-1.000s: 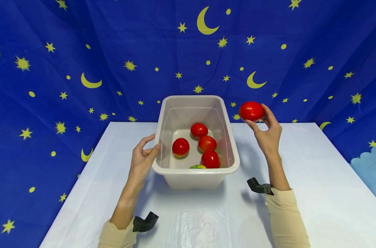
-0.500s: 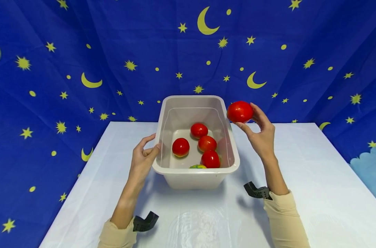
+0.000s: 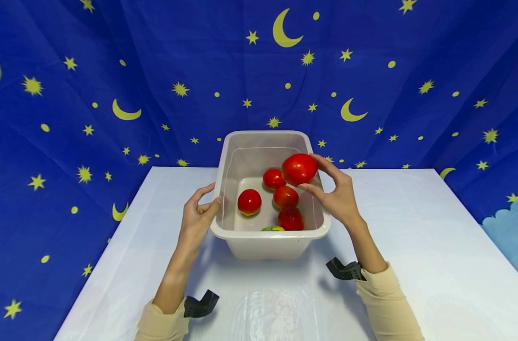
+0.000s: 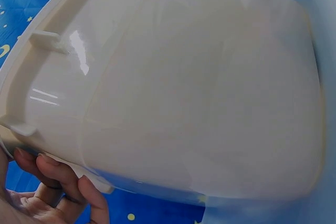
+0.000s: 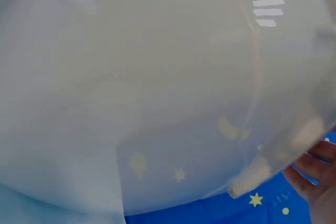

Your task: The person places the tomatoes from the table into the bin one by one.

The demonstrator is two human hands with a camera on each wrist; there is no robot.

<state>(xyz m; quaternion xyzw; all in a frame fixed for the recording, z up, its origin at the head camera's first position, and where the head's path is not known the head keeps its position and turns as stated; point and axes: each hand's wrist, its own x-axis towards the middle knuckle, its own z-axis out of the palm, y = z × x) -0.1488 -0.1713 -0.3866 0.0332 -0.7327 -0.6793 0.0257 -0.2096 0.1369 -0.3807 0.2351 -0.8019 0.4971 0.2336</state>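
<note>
A pale grey plastic bin stands on the table. My left hand holds its left rim, thumb at the edge and the other fingers along the outside; in the left wrist view its fingers are curled by the rim. Between thumb and fingers, my right hand pinches a glossy, tomato-like red fruit over the right part of the bin. Inside lie several similar red fruits, one with a yellowish underside. A green and yellow thing is mostly hidden behind the front rim.
A white cover lies over the table. Behind it hangs a blue cloth with yellow moons and stars. Black wrist mounts stick out from both sleeves. The bin's wall fills much of the right wrist view.
My right hand has carried the red fruit leftward and slightly down, from right of the bin to over it. The left hand and the bin have stayed put.
</note>
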